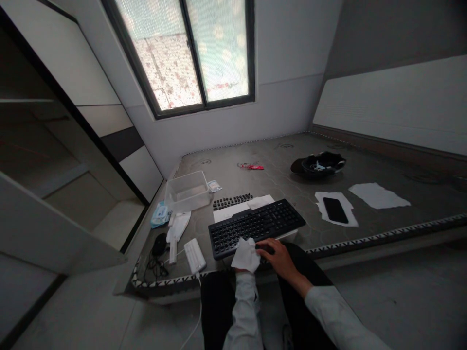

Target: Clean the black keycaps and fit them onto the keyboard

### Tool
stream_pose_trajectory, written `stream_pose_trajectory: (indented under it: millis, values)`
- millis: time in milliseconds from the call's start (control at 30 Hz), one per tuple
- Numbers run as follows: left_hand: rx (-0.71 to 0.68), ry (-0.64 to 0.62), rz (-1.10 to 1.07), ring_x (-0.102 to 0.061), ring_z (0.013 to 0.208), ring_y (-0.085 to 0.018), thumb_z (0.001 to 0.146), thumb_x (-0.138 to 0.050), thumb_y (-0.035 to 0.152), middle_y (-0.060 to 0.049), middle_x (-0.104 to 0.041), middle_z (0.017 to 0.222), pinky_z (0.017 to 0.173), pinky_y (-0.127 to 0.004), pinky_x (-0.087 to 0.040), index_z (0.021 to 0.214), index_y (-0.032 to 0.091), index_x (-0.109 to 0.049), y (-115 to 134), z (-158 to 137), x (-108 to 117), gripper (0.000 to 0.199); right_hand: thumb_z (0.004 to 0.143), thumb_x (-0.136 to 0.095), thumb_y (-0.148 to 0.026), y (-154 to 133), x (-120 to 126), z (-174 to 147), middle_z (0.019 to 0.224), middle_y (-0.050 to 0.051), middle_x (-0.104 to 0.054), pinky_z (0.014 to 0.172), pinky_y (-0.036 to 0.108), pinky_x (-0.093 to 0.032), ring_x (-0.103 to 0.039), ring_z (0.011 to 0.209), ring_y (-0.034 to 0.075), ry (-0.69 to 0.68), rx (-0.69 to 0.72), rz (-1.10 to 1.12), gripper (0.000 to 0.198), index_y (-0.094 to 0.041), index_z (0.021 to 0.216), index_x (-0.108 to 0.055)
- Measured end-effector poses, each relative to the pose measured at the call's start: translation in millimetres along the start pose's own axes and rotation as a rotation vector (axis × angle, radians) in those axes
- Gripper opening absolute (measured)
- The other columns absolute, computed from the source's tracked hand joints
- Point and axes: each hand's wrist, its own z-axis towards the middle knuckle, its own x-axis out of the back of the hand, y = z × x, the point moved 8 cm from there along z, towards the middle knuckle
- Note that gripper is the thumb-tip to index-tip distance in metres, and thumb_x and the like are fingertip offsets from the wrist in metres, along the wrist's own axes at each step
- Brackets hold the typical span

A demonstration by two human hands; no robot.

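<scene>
White wipe [246,254] on unbranded keyboard [255,226]

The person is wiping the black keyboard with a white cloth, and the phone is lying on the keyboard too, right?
Not quite. The phone is not on the black keyboard; it lies on a white sheet of paper to the right of it, as the head view shows. The left hand does hold the white cloth at the keyboard's near edge.

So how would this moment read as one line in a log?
left hand: holds white cloth on keyboard | right hand: on keyboard's near edge | phone: on paper, right
</scene>
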Motion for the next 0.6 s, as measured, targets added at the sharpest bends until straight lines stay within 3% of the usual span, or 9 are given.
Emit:
stream_pose_trajectory:
  millis: [400, 600]
  values:
    - [-0.005, 0.048, 0.021, -0.064, 0.096, -0.03, 0.083, -0.047, 0.014, -0.017, -0.068, 0.097, 0.084, -0.04, -0.05, 0.101, 0.01, -0.064, 2, -2, -9, 0.025, 0.082, -0.064, -0.044, 11, 3, 0, 0.088, 0.002, -0.073, 0.078, 0.033, -0.049, -0.067, 0.082, 0.021, 0.042, -0.082, 0.063, 0.025, -0.025, 0.096, -0.068]
    - [-0.029, 0.1, 0.126, -0.067, 0.091, -0.029, 0.086, -0.043, 0.01, -0.017, -0.07, 0.092, 0.079, -0.039, -0.051, 0.102, 0.009, -0.067, 3, -1, -13, 0.028, 0.083, -0.06, -0.048, 29, 21, 10, 0.088, 0.006, -0.074, 0.081, 0.036, -0.05, -0.069, 0.085, 0.024, 0.188, -0.143, 0.079, 0.033, -0.022, 0.103, -0.062]
